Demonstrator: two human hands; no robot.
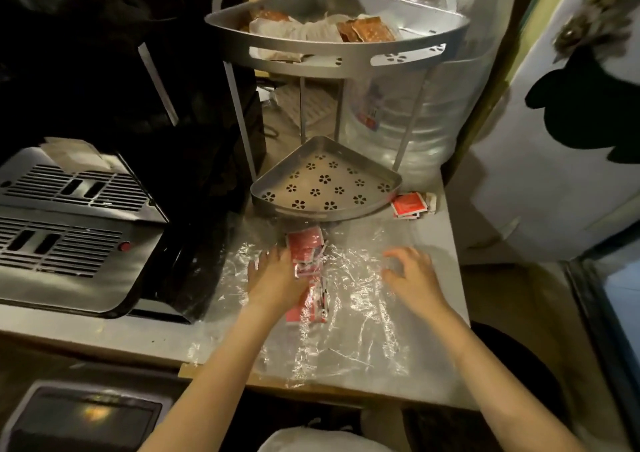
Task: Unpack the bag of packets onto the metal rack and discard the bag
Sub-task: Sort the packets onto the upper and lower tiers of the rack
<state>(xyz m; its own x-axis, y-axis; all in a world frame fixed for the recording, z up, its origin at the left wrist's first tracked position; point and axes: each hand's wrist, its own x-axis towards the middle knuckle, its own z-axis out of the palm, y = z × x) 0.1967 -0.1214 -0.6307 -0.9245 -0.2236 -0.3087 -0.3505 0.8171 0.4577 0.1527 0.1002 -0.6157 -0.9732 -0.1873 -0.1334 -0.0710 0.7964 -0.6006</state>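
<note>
1. Right now the left hand [277, 275] is clamped on a clutch of red packets [305, 249] inside the clear plastic bag [349, 299], which lies flat on the counter [446, 254].
2. Meanwhile the right hand [412, 271] rests on the bag with fingers spread, gripping nothing.
3. At twelve o'clock stands the metal rack [332, 53]; its lower tray [325, 181] is bare.
4. Risk, as I judge it: the slippery film could cling to the packets and drag along, scattering them.
5. More red packets [408, 206] lie loose at two o'clock beside the tray.
6. A black appliance [69, 223] crowds nine o'clock; a water jug [408, 119] sits behind the rack.
</note>
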